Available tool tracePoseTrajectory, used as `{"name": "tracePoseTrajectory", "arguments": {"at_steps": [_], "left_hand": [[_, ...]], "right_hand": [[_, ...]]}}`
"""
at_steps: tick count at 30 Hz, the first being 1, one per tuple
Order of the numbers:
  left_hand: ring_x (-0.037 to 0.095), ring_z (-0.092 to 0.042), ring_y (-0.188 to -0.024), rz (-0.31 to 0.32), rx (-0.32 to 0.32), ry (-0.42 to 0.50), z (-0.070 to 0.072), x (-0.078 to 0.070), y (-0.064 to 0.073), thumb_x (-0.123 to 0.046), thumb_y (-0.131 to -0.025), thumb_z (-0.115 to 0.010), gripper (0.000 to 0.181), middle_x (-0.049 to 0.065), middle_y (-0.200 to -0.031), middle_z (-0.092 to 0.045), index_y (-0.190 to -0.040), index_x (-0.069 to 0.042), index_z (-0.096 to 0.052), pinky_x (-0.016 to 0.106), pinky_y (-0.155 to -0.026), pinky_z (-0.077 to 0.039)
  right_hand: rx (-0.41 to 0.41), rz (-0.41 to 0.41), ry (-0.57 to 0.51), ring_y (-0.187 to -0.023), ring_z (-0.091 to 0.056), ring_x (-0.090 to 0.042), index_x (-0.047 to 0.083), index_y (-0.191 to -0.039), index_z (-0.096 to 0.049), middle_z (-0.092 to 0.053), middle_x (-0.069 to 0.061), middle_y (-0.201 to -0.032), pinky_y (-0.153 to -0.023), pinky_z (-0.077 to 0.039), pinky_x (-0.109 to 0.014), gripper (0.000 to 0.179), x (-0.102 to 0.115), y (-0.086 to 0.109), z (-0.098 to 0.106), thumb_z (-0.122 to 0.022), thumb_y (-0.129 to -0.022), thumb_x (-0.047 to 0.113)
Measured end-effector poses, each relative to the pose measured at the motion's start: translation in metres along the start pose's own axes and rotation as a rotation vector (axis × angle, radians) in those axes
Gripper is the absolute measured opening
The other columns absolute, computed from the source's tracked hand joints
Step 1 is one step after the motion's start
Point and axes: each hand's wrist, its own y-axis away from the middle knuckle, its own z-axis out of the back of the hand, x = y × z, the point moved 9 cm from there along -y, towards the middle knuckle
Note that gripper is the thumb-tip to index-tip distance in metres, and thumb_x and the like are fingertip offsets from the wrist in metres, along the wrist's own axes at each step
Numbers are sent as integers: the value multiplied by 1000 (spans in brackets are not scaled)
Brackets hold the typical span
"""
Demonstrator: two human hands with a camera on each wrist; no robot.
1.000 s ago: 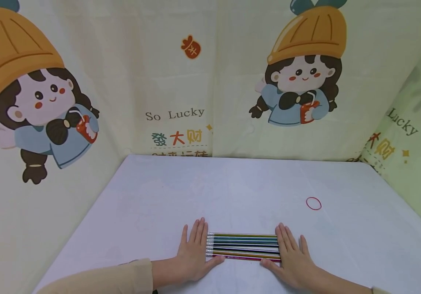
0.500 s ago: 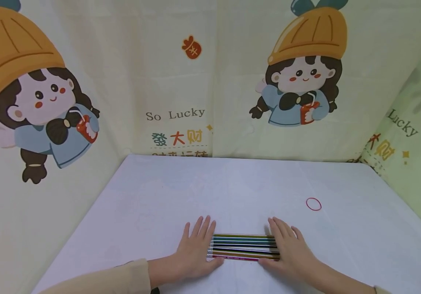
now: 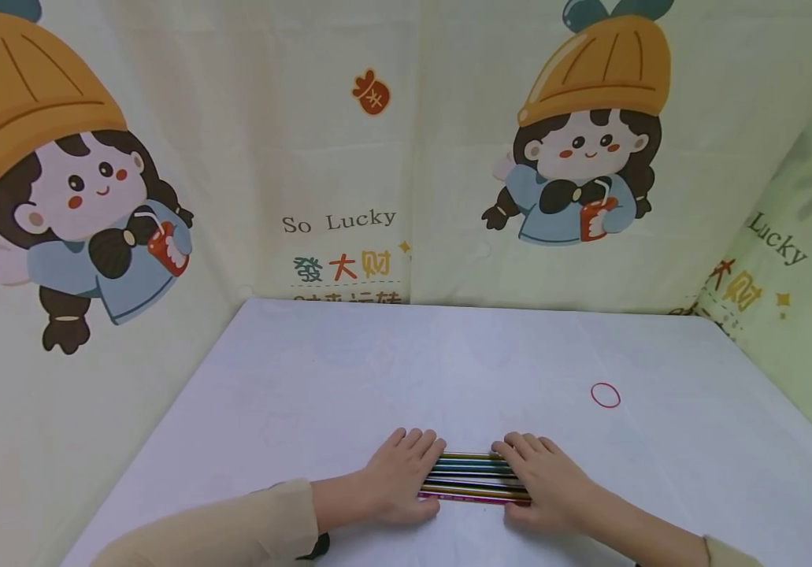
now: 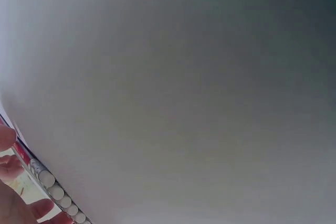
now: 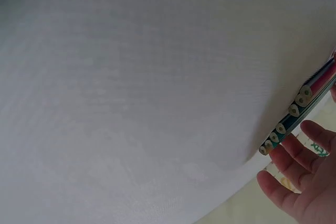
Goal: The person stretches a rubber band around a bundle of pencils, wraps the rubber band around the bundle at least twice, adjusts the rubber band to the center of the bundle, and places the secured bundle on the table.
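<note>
Several unsharpened pencils [image 3: 475,479] lie side by side in a flat row on the white table, running left to right. My left hand [image 3: 403,476] holds their left end, fingers bent over the far side and thumb at the near edge. At the opposite end my right hand [image 3: 547,482] grips the row the same way. White erasers [image 4: 46,178] in silver ferrules face the left wrist view. Flat cut ends [image 5: 295,110] with dark lead centres show in the right wrist view, beside the right fingers [image 5: 289,163]. Both palms hide the pencil ends in the head view.
A small red circle [image 3: 606,383] is drawn on the white tabletop [image 3: 306,386], beyond the right hand. Cream cloth [image 3: 448,157] printed with cartoon figures hangs behind the table and along its sides. A dark object [image 3: 317,546] shows partly under the left sleeve.
Both hands have slid inward over the row from its two ends. Their straight, spread fingers have bent over the pencils, so less of the row shows between them.
</note>
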Motion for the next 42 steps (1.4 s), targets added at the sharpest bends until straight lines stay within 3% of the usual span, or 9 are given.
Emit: {"name": "tracePoseTrajectory", "arguments": {"at_steps": [5,11,20,25,34,42], "left_hand": [[12,-37,-101,-21,18,-5,-1,-2,-6,-56,-80,-43,63,-3,-113,-42,-126,-15,-39,32,-89,-34],[11,-37,-94,-23,-10,-31,2,-4,-8,-54,-80,-44,56,-4,-104,-41,-120,-16,-41,28,-80,-33],[11,-36,-87,-13,14,-37,-4,-4,-12,-53,-78,-46,51,-4,-96,-39,-112,-15,-42,25,-74,-33],[10,-36,-84,-36,23,-51,-4,-8,-13,-48,-80,-45,44,-4,-92,-37,-110,-16,-43,23,-71,-31],[10,-38,-85,-50,36,-142,-2,-13,-13,-44,-86,-46,40,-5,-94,-39,-115,-17,-43,23,-73,-31],[9,-40,-79,-68,-9,-299,2,-18,-14,-46,-88,-48,39,-6,-91,-40,-113,-17,-45,22,-69,-29]], "right_hand": [[-9,7,4,-88,-40,-12,12,-113,-48,-42,5,-99,-77,-41,-39,57,0,-3,-2,-64,-67,42],[-57,18,32,-81,-37,-11,14,-107,-49,-38,7,-90,-72,-39,-37,53,2,-4,-1,-65,-63,40],[64,-19,6,-78,-35,-12,16,-104,-48,-36,6,-85,-69,-37,-37,44,3,-9,-7,-62,-69,38],[75,-12,29,-77,-39,-14,15,-101,-49,-39,5,-84,-70,-37,-38,41,4,-10,-8,-63,-69,36],[48,14,79,-73,-45,-15,14,-96,-49,-44,5,-80,-67,-38,-36,36,7,-11,-6,-67,-69,31],[43,9,133,-70,-51,-17,14,-91,-50,-50,3,-79,-64,-38,-35,34,8,-12,-7,-71,-69,27]]}}
